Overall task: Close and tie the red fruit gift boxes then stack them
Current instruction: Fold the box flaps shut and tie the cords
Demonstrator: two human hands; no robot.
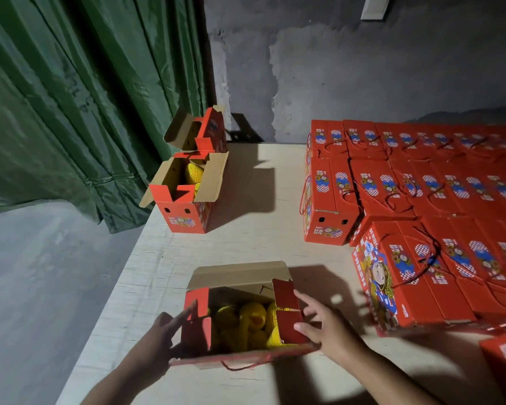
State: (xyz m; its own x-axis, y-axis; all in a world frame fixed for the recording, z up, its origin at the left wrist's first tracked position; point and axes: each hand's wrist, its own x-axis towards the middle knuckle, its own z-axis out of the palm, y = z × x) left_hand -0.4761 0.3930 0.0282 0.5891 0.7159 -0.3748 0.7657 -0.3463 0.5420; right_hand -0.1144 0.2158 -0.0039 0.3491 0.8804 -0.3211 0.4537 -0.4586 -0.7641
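The open red gift box (240, 314) sits at the near edge of the desk (254, 241), full of yellow fruit (253, 315) in foam netting. The left hand (164, 336) has its fingers extended along the left end flap (195, 323), touching it rather than gripping. The right hand (323, 325) is spread open, thumb and fingertips pressing the right end flap (288, 311) inward.

The fruit looks piled high, so a flap pushed down hard could buckle or bruise what lies beneath it. The red cord (240, 366) hanging over the near wall could get trapped under a flap, which would hinder tying. The box is near the desk edge and could slide toward the person under uneven pressure.

Two more open boxes (187, 185) wait by the green curtain (85, 97), and the closed, corded boxes (421, 200) stand stacked at right. The near long flap is mostly out of sight, the left palm is hidden behind the box wall, and the dim light blurs the printing on the far stacks
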